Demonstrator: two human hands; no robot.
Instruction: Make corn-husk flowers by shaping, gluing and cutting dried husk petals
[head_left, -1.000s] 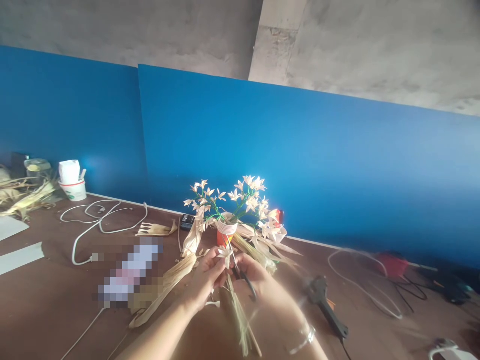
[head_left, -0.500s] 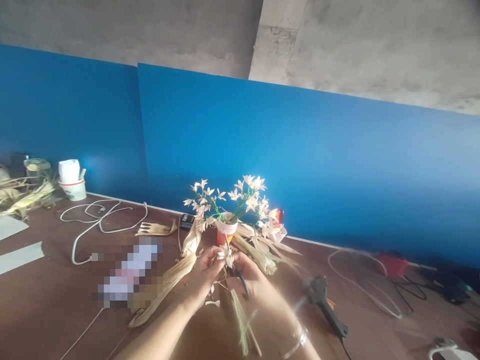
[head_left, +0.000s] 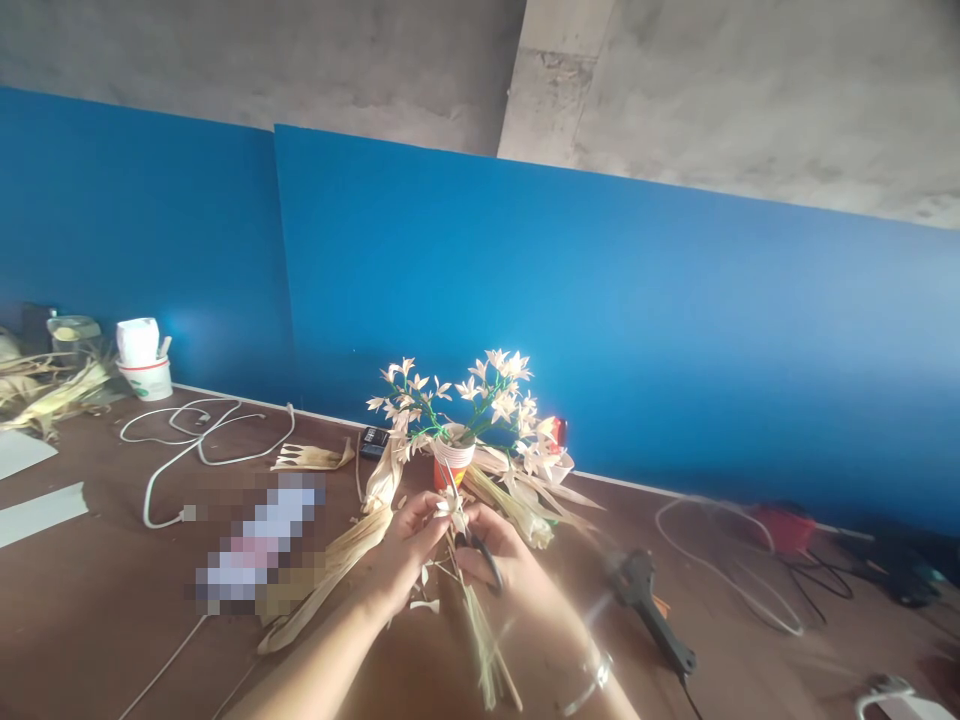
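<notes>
My left hand (head_left: pixel 405 550) pinches a small pale husk flower (head_left: pixel 451 508) at its petals. Dark-handled scissors (head_left: pixel 491 566) are held in my right hand (head_left: pixel 510 562), with a thin blade pointing up by the flower; whether the blades touch a petal I cannot make out. Just behind my fingers stands a red and white paper cup (head_left: pixel 454 468) holding green stems with several pale husk flowers (head_left: pixel 504 405). Beneath my hands lies a bundle of thin pale strands (head_left: pixel 484 640), with white scraps (head_left: pixel 425 606) beside it.
Long dried corn husks (head_left: pixel 330 580) lie to the left of my hands. A black glue gun (head_left: pixel 652 610) lies at right. White cables (head_left: pixel 154 490), a cut husk piece (head_left: pixel 315 457) and another cup (head_left: pixel 146 382) are farther left. A blue partition (head_left: pixel 600 300) borders the table (head_left: pixel 90 600).
The scissors and the fingers of my right hand have shifted slightly, and the handle loop sits a little differently. My left hand keeps its pinch on the flower.
</notes>
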